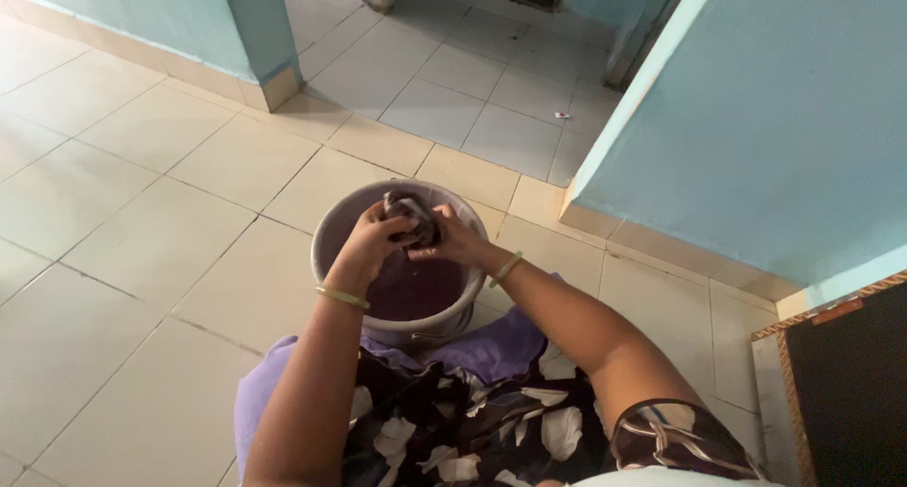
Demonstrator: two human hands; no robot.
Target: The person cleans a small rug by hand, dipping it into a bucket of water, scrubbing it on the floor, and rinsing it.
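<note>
hands meet above the round grey plastic bucket (333, 224): left hand (370, 244) and right hand (457, 242), wrists bent inward, fingers clenched on a dark wet crumpled cloth (412, 219) (held over dark water).

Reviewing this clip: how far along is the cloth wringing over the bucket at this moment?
Done: the cloth is out of the water and bunched up. In hand: the left hand and right hand both grip it, twisting it above the bucket, which holds dark water. Left: the cloth is not yet set down or spread; the tiled floor around shows no cloth in use, and whether it is wet cannot be told.
</note>
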